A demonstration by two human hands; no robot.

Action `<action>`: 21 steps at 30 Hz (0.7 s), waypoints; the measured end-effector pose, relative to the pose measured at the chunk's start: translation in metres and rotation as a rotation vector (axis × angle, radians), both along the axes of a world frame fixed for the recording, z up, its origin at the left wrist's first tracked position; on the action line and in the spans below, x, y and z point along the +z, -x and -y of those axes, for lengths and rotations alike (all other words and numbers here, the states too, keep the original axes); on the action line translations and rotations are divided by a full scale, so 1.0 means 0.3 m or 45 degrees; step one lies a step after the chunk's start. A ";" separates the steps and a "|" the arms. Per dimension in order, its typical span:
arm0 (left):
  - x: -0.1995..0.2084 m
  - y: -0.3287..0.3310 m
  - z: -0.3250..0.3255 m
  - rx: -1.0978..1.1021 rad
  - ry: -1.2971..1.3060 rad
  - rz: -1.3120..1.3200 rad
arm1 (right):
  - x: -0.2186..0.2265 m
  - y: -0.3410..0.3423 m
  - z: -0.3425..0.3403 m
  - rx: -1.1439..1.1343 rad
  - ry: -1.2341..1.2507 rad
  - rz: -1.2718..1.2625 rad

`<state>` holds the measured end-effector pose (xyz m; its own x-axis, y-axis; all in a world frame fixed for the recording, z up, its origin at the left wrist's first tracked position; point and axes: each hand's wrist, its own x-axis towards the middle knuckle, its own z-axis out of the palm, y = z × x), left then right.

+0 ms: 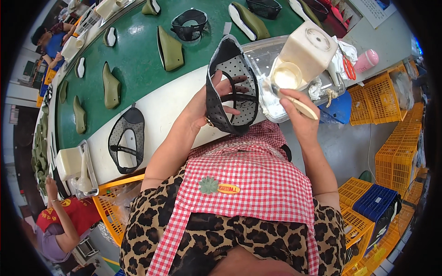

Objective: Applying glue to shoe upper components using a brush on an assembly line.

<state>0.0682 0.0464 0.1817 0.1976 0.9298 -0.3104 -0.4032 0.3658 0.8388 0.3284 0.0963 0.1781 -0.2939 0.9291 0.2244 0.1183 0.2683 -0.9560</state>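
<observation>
Holding black mesh upper upright in left hand, grip clamped; right hand, clamped on brush, just right of it.

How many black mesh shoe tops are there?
4 clearly: one shoe top in the left hand, one on the white belt edge, two on the green belt. More may be hidden.

This is a shoe factory. A long green belt carries shoe parts — black mesh tops and green soles. Glue pots sit on trays beside it. Orange crates are stacked on the floor, and other workers sit along the line.
</observation>
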 end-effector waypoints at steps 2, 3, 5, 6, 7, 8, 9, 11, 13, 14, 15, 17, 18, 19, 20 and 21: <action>0.004 -0.008 -0.001 -0.013 -0.010 -0.057 | 0.059 0.024 -0.016 0.022 -0.341 0.022; 0.004 -0.015 -0.001 0.001 -0.021 -0.098 | 0.079 0.037 -0.027 0.018 -0.339 0.022; 0.010 -0.021 0.001 0.017 -0.030 -0.138 | 0.115 0.067 -0.044 0.082 -0.563 0.055; 0.018 -0.021 0.004 0.020 -0.043 -0.138 | 0.122 0.077 -0.047 0.081 -0.608 0.101; 0.022 -0.018 0.007 0.024 -0.058 -0.136 | 0.120 0.079 -0.046 0.084 -0.608 0.104; 0.021 -0.010 0.009 0.027 -0.059 -0.133 | 0.110 0.079 -0.044 0.095 -0.674 0.142; 0.019 0.003 0.011 0.021 -0.070 -0.085 | 0.097 0.079 -0.040 0.105 -0.740 0.179; 0.019 0.023 0.013 0.026 -0.081 -0.033 | 0.055 0.070 -0.020 0.129 -0.741 0.194; 0.031 0.035 0.012 0.062 -0.044 0.087 | 0.012 0.056 0.005 0.170 -0.731 0.250; 0.037 0.040 0.012 0.079 -0.027 0.114 | -0.004 0.052 0.016 0.175 -0.752 0.245; 0.031 0.046 0.009 0.081 -0.028 0.114 | -0.014 0.046 0.025 0.176 -0.753 0.245; 0.022 0.060 0.010 0.087 -0.014 0.068 | -0.010 0.047 0.034 0.129 -0.713 0.222; 0.023 0.063 0.012 0.093 -0.014 0.069 | 0.002 0.047 0.026 0.120 -0.734 0.201; 0.021 0.061 0.012 0.081 -0.025 0.024 | 0.027 0.054 0.021 0.121 -0.735 0.201; 0.019 0.056 0.009 0.065 -0.034 -0.025 | 0.056 0.062 0.013 0.112 -0.760 0.172; 0.019 0.049 0.007 0.065 -0.034 -0.029 | 0.082 0.072 0.004 0.104 -0.785 0.143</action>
<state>0.0535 0.0442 0.1874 0.1432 0.9465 -0.2893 -0.4013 0.3227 0.8572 0.3068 0.0951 0.2027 -0.4116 0.6123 0.6751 0.1650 0.7785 -0.6056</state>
